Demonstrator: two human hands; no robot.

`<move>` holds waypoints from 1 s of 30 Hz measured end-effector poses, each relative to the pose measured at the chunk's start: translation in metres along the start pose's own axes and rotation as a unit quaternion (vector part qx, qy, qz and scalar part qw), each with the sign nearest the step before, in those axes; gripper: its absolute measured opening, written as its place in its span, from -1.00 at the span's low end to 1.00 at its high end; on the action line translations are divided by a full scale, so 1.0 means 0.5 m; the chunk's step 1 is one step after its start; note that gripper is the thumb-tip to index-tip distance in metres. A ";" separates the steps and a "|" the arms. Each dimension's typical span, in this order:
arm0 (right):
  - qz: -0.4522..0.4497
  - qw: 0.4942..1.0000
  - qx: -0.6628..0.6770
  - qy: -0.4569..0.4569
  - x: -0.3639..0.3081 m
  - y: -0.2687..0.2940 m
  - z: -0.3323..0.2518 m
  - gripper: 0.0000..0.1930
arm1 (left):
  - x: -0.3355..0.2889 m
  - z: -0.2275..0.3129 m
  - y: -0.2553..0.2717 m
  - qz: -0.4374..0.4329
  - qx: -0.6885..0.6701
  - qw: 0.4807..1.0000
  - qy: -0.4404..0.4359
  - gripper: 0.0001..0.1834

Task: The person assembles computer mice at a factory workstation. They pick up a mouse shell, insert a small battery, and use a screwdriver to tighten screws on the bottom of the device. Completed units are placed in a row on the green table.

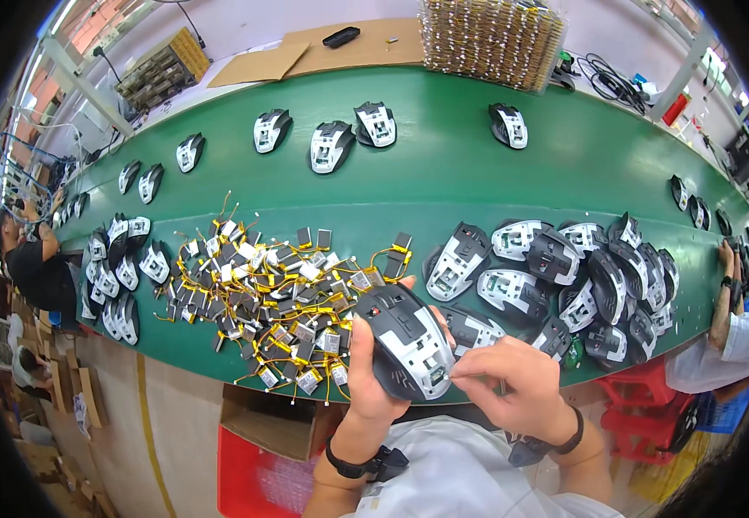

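Note:
My left hand (369,386) grips a black and white computer mouse (398,324), tilted, with its underside and an open white compartment facing me. At the near right end of that compartment, the fingertips of my right hand (519,384) are pinched together. What sits between them, if anything, is too small to make out. Left of the held mouse lies a heap of small grey battery packs (301,332) with yellow ends and thin wires. To the right, several like mice (512,289) are piled, with one mouse (471,328) partly hidden behind my right hand.
Spaced mice (331,147) lie along the far green belt (435,164). More mice (115,268) cluster at the left. A stack of trays (491,43) stands at the back. Red crates (638,384) are below the right edge. Other people (42,263) work at both ends.

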State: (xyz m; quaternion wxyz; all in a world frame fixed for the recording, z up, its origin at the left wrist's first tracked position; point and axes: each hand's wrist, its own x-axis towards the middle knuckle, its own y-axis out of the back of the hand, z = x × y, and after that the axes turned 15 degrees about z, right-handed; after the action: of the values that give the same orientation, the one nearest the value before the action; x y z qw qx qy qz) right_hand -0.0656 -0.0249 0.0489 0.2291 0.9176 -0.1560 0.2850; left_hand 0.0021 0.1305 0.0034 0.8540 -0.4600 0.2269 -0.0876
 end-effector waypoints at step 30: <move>-0.087 0.957 -0.143 0.238 -0.009 -0.002 -0.009 -0.79 | -0.001 -0.019 0.005 0.061 -0.084 0.992 0.072 -0.25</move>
State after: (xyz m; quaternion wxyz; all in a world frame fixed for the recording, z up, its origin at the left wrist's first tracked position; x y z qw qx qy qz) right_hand -0.0706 -0.0209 0.0494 0.4124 0.7910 -0.0556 0.4486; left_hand -0.0030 0.1253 -0.0029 0.7973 -0.5080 0.3222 -0.0493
